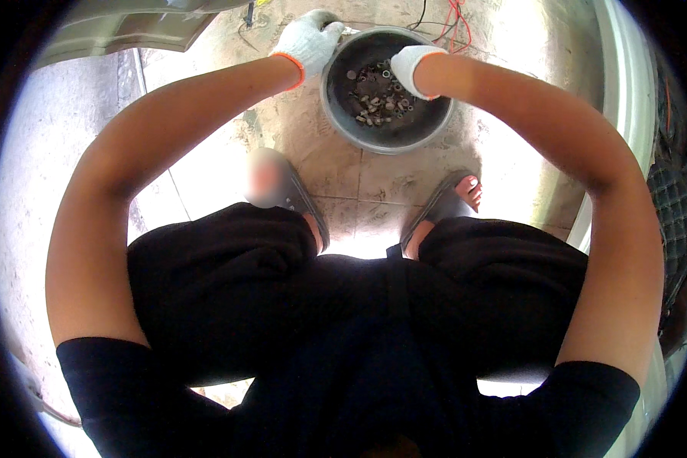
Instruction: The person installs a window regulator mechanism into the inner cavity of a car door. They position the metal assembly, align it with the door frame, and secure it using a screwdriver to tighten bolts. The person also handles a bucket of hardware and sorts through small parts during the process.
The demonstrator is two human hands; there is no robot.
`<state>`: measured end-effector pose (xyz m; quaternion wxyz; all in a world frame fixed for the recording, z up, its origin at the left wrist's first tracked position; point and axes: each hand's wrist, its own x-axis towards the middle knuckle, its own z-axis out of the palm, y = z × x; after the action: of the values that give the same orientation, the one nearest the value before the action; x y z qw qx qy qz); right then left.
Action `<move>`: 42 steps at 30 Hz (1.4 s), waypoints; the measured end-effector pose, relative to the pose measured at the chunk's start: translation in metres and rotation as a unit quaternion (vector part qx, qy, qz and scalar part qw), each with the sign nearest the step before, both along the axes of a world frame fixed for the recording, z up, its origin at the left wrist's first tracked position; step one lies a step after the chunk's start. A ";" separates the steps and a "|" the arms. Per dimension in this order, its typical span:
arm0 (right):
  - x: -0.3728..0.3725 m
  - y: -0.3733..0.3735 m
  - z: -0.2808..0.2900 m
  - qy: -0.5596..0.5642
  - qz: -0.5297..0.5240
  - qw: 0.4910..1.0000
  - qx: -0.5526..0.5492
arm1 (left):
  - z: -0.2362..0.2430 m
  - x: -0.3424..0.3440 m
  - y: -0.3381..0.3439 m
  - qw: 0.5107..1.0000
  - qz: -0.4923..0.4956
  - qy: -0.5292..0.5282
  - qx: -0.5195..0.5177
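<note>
A dark round bowl with a pale rim (389, 137) sits on the tiles in front of my feet, holding several small metal nuts and fittings (378, 107). My left hand (313, 42), in a white knit glove with an orange cuff, is just outside the bowl's upper left, its fingers curled by a small pale object that I cannot make out. My right hand (415, 70), gloved the same way, reaches into the right side of the bowl over the metal pieces; its fingertips are hidden.
A curved metal panel (122, 27) juts in at upper left. Red and black wires (454, 23) lie beyond the bowl. A pale frame (618, 76) runs down the right, beside dark quilted material (672, 229). My sandalled feet (469, 191) rest on the tiled floor (358, 198).
</note>
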<state>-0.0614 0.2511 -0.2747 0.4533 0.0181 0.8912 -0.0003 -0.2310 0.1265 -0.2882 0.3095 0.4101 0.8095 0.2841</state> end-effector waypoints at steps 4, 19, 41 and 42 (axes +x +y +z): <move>0.005 -0.021 0.014 0.007 -0.097 0.995 -0.011 | -0.016 -0.004 0.000 0.998 -0.011 0.051 0.028; -0.017 -0.011 0.046 -0.130 0.157 0.977 -0.059 | -0.014 -0.013 -0.001 0.978 0.066 -0.198 0.001; -0.017 0.015 0.025 -0.155 0.085 0.984 -0.029 | -0.004 -0.006 0.001 0.984 0.060 -0.168 0.003; -0.017 0.013 0.027 -0.149 0.129 0.980 -0.020 | -0.004 -0.007 0.000 0.982 0.064 -0.176 0.001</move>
<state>-0.0788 0.2644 -0.2473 0.5779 -0.1066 0.8080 0.0428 -0.2377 0.1265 -0.2917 0.4275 0.3018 0.7667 0.3718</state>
